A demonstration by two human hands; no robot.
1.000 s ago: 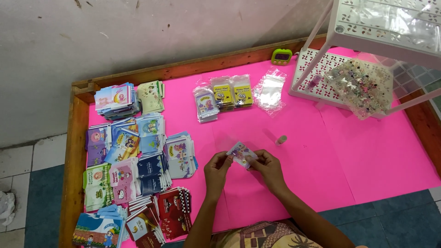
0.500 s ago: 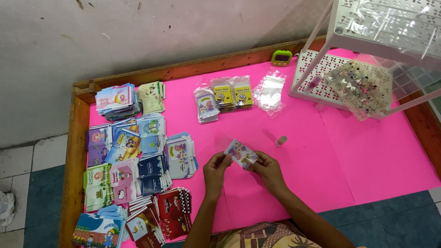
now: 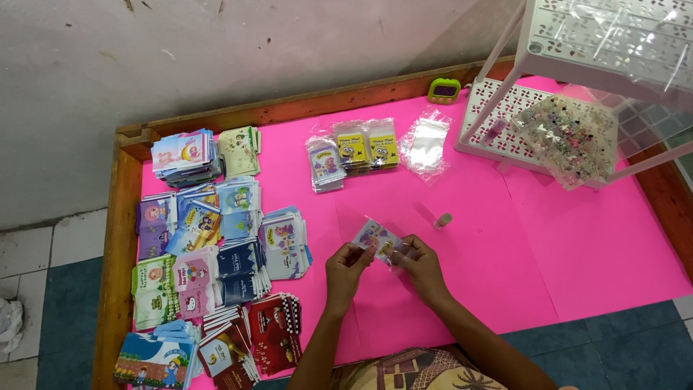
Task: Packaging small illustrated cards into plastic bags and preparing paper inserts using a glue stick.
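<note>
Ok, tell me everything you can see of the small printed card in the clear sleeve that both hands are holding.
The small printed card in its clear plastic sleeve is a pale rectangle with a cartoon picture, too small to make out. It is held flat and slightly tilted above the pink table sheet, the left hand pinching its lower left edge and the right hand gripping its right end.

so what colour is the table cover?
Bright pink table cover, inside a brown wooden rim. The head view, the only one, shows it.
</note>
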